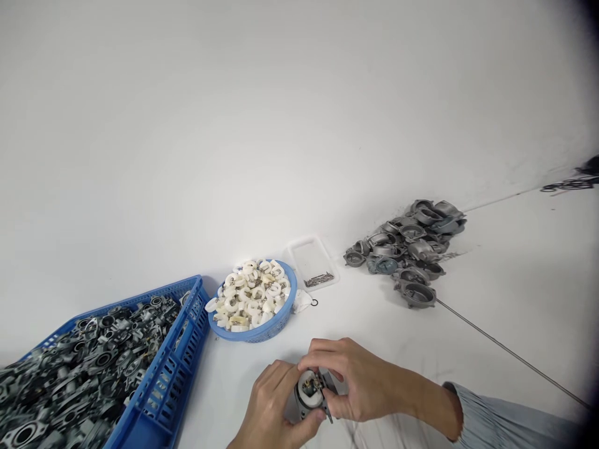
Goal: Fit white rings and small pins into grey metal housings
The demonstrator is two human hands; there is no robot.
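Observation:
A dark grey metal carburetor [311, 388] is held between both hands at the bottom middle, with its open side facing up. A white plastic ring-shaped float [305, 396] sits in it, around small brass-coloured parts. My left hand [274, 405] is closed around the left side, its thumb on the near edge. My right hand [358, 380] grips the far and right sides, thumb and fingers bent over the body. Whether the right fingertips also pinch a small part cannot be made out.
To the left, a blue crate [187, 349] is full of carburetor bodies. A blue basket [276, 325] heaped with white floats stands beside it. A white tray [309, 252] holds thin metal pins [319, 279]. Grey float bowls [412, 243] lie piled at right, near a thin rod [510, 352].

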